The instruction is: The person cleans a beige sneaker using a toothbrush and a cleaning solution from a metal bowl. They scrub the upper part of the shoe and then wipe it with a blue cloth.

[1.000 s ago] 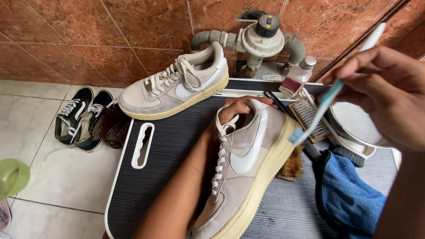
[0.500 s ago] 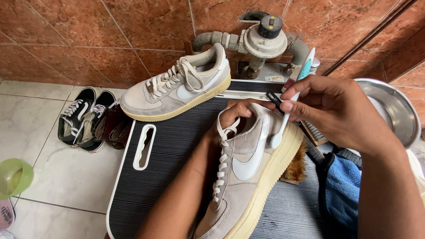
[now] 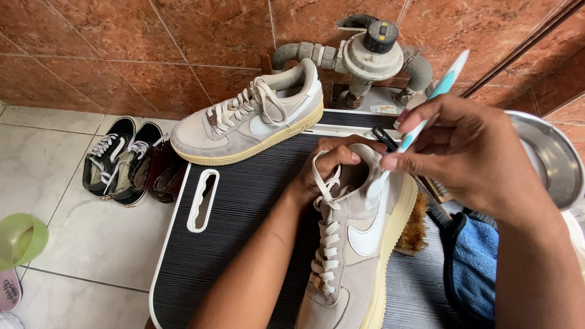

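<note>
My left hand (image 3: 332,161) grips the collar of a grey suede sneaker (image 3: 356,256) with white laces and a cream sole, thumb inside its opening, holding it on a black ribbed board (image 3: 244,225). My right hand (image 3: 469,152) holds a white and teal toothbrush (image 3: 420,119), its head pressed against the sneaker's side near the collar. The matching grey sneaker (image 3: 253,119) rests at the board's far edge, against the wall.
A grey pipe valve (image 3: 372,55) sticks out of the red tiled wall. A metal bowl (image 3: 548,158) and a blue cloth (image 3: 472,268) lie at the right, a bristle brush (image 3: 417,228) beside the sneaker. Black sneakers (image 3: 116,158) and a green cup (image 3: 21,240) sit on the floor at left.
My right hand has moved from the right, by the bowl, over to the sneaker, bringing the toothbrush head down onto its side. The left hand stays on the collar.
</note>
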